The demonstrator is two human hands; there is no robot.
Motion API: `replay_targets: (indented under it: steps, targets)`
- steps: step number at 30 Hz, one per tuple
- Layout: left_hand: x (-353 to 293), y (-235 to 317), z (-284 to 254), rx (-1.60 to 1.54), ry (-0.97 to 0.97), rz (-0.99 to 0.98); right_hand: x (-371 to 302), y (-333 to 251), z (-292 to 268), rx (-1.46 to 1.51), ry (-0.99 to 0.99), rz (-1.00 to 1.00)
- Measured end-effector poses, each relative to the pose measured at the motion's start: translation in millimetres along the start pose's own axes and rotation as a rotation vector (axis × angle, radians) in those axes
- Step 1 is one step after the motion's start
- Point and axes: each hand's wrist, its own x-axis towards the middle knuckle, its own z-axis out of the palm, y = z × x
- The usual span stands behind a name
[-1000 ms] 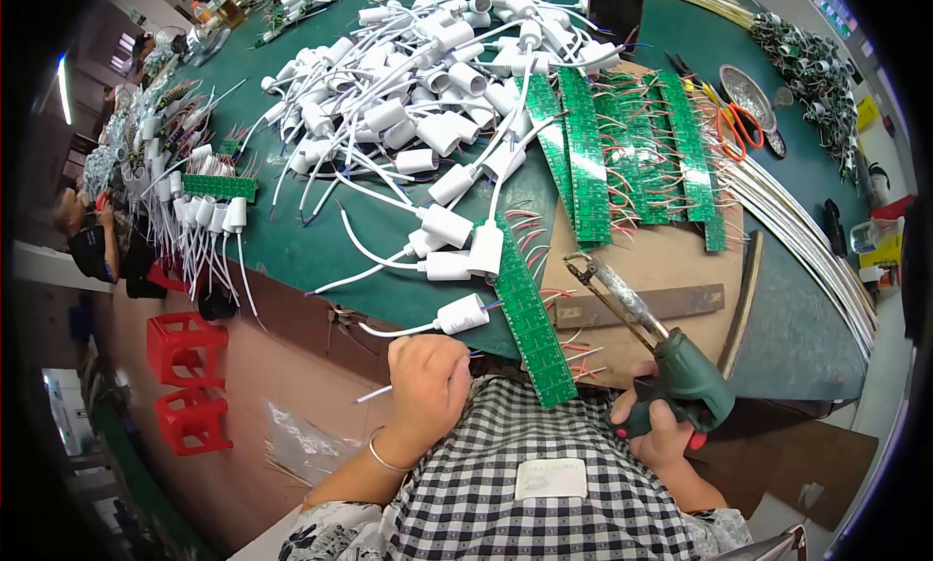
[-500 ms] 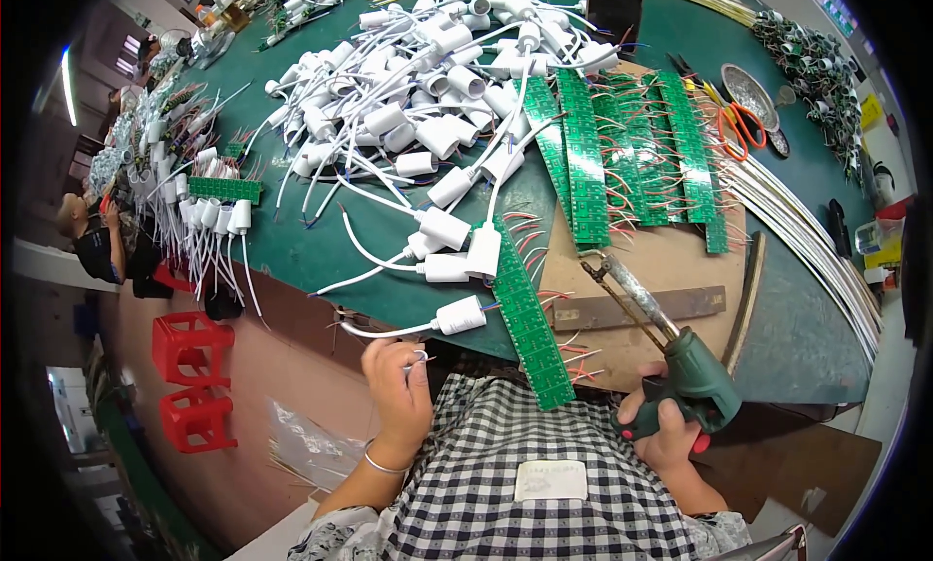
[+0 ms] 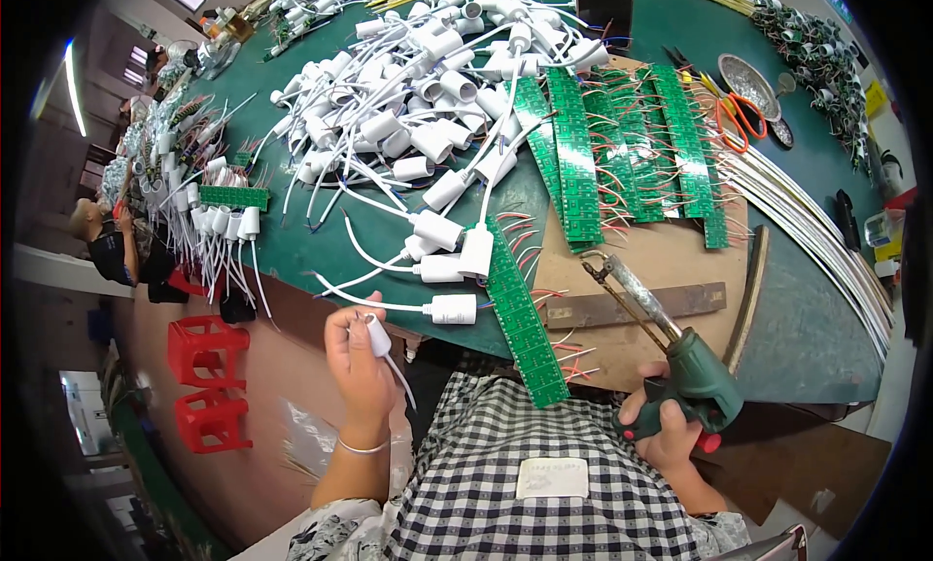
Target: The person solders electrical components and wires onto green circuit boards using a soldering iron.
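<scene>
My left hand, at the table's near edge, is closed on a small white plastic end cap whose white cable hangs down. My right hand grips a dark green soldering gun; its metal tip points up and to the left over a brown board. Between the two hands a green circuit board strip lies aslant, its lower end jutting past the table edge. Red and white wires stick out from its right side. Beside its left side rests a white cap with a cable.
A large heap of white caps with cables covers the green table. Several wired circuit strips lie on the brown board. Orange-handled scissors and a metal bowl sit at right. Red stools and another person are at left.
My left hand has moved left and slightly up, and the white cap in its fingers now shows plainly. The loose cap beside the strip has levelled out. My right hand stays in place.
</scene>
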Motion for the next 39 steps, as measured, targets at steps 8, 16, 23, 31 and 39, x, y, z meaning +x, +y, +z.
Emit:
replay_targets:
  steps: [8, 16, 23, 31, 39]
  targets:
    - [64, 80, 81, 0.524, -0.558, 0.606, -5, 0, -3, -0.021, 0.077, -0.006]
    - [52, 17, 58, 0.694, -0.465, 0.735, -20, -9, -15, -0.116, -0.049, 0.091]
    - [88, 36, 96, 0.284, -0.659, 0.571, -18, -11, -2, -0.168, 0.066, 0.002]
    - [94, 17, 92, 0.074, -0.648, 0.440, -20, -10, -1, -0.244, 0.099, -0.024]
    - [116, 46, 153, 0.807, -0.831, 0.630, -18, -18, -1, -0.113, 0.117, -0.053]
